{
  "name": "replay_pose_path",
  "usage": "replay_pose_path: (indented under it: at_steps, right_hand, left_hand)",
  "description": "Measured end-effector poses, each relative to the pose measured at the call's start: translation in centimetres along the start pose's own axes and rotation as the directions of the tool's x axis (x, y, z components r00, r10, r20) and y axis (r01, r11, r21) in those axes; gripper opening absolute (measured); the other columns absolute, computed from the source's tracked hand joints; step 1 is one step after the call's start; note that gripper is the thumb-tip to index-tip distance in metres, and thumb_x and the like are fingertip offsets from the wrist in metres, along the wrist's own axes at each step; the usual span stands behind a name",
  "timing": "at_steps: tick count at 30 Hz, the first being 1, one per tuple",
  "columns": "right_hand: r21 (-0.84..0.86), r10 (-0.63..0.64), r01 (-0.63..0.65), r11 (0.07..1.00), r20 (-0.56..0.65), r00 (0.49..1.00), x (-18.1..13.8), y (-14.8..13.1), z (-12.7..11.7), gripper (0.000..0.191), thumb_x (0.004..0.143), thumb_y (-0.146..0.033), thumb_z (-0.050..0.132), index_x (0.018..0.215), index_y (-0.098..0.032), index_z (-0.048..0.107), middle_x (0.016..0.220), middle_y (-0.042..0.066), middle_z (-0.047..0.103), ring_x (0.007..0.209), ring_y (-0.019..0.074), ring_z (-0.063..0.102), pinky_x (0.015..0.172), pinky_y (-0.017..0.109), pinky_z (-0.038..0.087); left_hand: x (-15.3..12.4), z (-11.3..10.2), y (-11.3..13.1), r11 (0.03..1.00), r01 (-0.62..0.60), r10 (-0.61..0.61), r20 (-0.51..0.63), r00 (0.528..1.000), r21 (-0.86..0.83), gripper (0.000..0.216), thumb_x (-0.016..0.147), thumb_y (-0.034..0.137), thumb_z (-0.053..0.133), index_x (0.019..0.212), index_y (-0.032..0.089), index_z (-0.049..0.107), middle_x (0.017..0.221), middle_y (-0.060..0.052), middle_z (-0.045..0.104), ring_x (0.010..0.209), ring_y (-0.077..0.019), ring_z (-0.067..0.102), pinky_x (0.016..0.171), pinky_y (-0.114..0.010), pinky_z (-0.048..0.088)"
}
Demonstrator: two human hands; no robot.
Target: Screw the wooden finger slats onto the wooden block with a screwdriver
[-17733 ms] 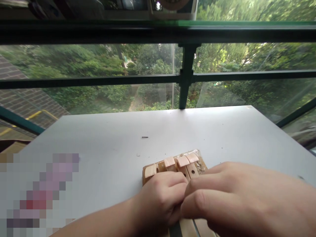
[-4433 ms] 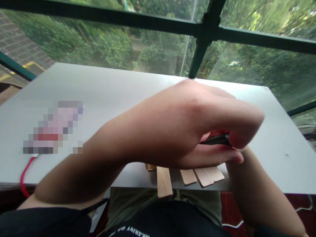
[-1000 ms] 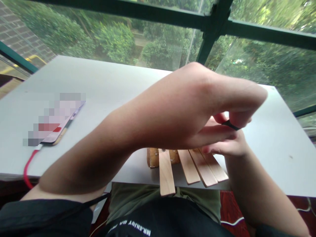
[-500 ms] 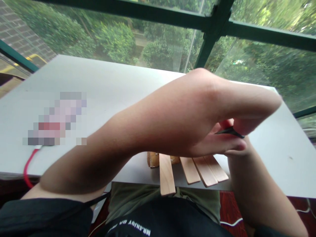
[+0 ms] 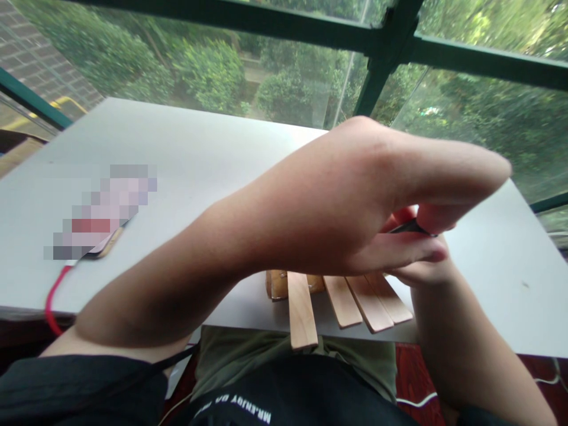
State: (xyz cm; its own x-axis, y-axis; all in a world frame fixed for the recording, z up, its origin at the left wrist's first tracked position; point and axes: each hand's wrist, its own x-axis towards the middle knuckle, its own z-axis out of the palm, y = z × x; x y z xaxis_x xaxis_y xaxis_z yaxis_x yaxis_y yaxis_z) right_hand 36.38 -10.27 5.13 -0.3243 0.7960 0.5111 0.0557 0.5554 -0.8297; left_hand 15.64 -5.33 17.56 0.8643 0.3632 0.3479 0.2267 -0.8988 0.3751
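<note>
My left hand [image 5: 381,195] reaches across from the left, its back towards me, bent at the wrist over the table. Thumb and forefinger are pinched on a thin dark object [image 5: 410,226]; most of it is hidden, so its kind does not show. Behind and below is my right hand [image 5: 423,273], almost wholly covered by the left, its fingers out of sight. Under the left hand, several flat wooden strips [image 5: 303,313] with rounded corners fan out towards me. One lies across a shiny amber-brown block [image 5: 278,288] and juts past the table edge.
A pixelated phone-like device [image 5: 104,207] with a red cable [image 5: 54,296] lies on the white table [image 5: 199,154] at left. Green-framed windows [image 5: 377,71] rise behind the table. My lap is close below the front edge.
Little differs. The left hand's pinch has shifted slightly, and less of the dark object shows between its fingers. The wooden strips stay where they were.
</note>
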Motion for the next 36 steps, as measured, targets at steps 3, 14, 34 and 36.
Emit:
replay_pose_path:
  at_steps: [3,14,34,36]
  right_hand:
    - [0.022,0.018,-0.019,1.0,0.02,1.0,-0.1,0.2,0.1,0.033,0.082,-0.03,0.082,0.112,-0.027,0.069,0.085,0.001,0.069,0.082,0.0188,0.067,0.072,0.027,0.056]
    - [0.052,-0.041,0.032,0.998,0.166,0.985,1.5,-1.1,-0.4,0.009,0.086,-0.022,0.073,0.093,-0.02,0.075,0.092,0.006,0.073,0.092,0.021,0.071,0.082,0.031,0.058]
    - [0.202,-0.059,0.027,0.979,0.158,0.986,2.0,-0.9,0.1,0.008,0.087,-0.02,0.067,0.093,-0.015,0.072,0.08,0.007,0.072,0.066,0.015,0.067,0.061,0.026,0.055]
    - [0.211,-0.072,0.039,0.977,0.153,0.986,2.0,-0.8,0.1,0.008,0.087,-0.02,0.068,0.092,-0.015,0.071,0.08,0.007,0.072,0.066,0.0145,0.067,0.06,0.026,0.055]
  left_hand:
    - [0.0,0.0,0.0,1.0,-0.015,0.015,-0.004,1.0,0.007,0.01,0.094,0.029,0.059,0.094,0.024,0.067,0.089,0.002,0.069,0.104,-0.0164,0.074,0.087,-0.023,0.057]
    - [-0.1,-0.1,-0.7,0.996,-0.034,0.029,-0.056,0.998,-0.083,0.014,0.094,0.028,0.063,0.084,0.02,0.067,0.093,0.005,0.073,0.095,-0.0116,0.073,0.087,-0.02,0.054]
    - [0.3,0.5,-5.3,0.92,0.255,-0.363,0.399,0.842,0.299,0.03,0.085,0.046,0.056,0.103,0.031,0.076,0.087,0.0,0.076,0.068,-0.0185,0.064,0.062,-0.029,0.039]
    - [0.4,1.0,-5.3,0.919,0.249,-0.357,0.379,0.854,0.306,0.03,0.086,0.047,0.054,0.099,0.03,0.075,0.087,-0.001,0.076,0.067,-0.0191,0.063,0.059,-0.03,0.037]
